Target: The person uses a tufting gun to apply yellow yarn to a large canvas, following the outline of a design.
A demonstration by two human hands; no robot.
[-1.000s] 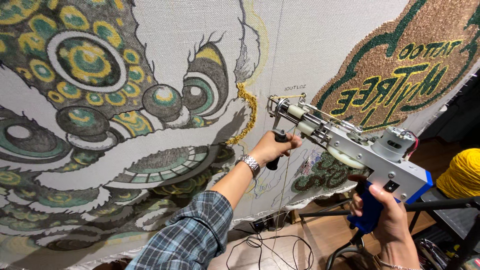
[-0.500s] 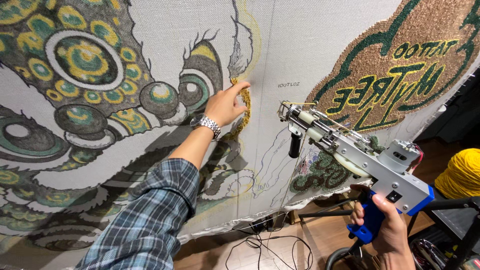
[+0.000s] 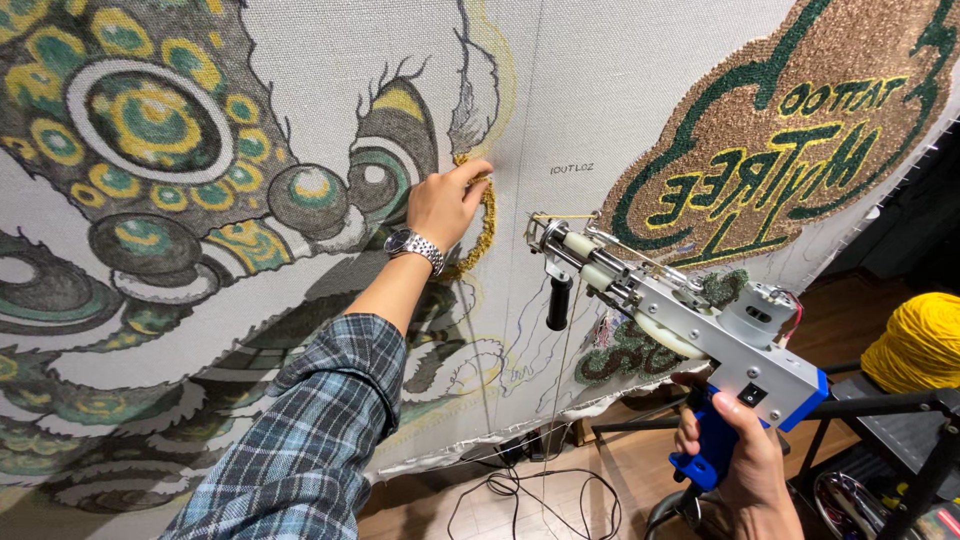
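My left hand (image 3: 447,203) presses fingertips on the gold tufted line (image 3: 484,228); my right hand (image 3: 742,462) grips the tufting gun (image 3: 680,318), idle during inspection.

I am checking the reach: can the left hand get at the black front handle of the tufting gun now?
Probably yes. The left hand rests on the cloth, empty, and nothing lies between it and the black handle.

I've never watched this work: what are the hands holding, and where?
The right hand grips the tufting gun by its blue handle; the left hand holds nothing, fingertips on the cloth.
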